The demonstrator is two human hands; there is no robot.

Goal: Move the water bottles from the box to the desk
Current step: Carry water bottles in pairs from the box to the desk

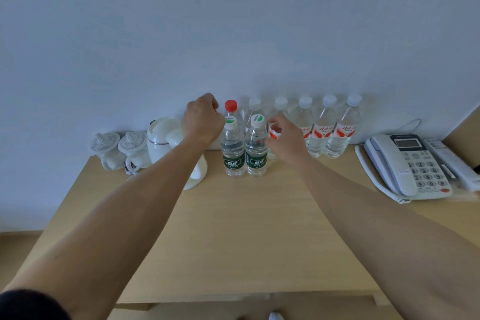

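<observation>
My left hand (202, 118): raised over the back of the bench (233, 228), fingers curled into a loose fist, holding nothing that I can see. It sits just beside the red-capped bottle (231, 109), not clearly touching it.

My right hand (284, 135): reaching in among the back row, fingers curled round a red-labelled bottle (272, 134) whose body my hand mostly hides.

Front pair of water bottles, green labels: left green-label bottle (233, 149) and right green-label bottle (256, 148), both upright, side by side and touching or nearly so, between my two hands.

Back row against the wall (233, 21): the red-capped bottle at the left end, then a white-capped bottle (254, 104) behind the front pair, then the one I hold. Further right stand three white-capped, red-labelled bottles: first (304, 122), second (321, 130), third (342, 128), all upright and close together.

Other items on the bench, left side: two lidded patterned cups (107, 147) (135, 147) side by side, and a white kettle (166, 138) partly behind my left forearm.

Right side: a white desk telephone (407, 166) with its handset resting in the cradle, and a white remote-like device (452, 161) just beside it.

All bottles in view stand on the bench.
</observation>
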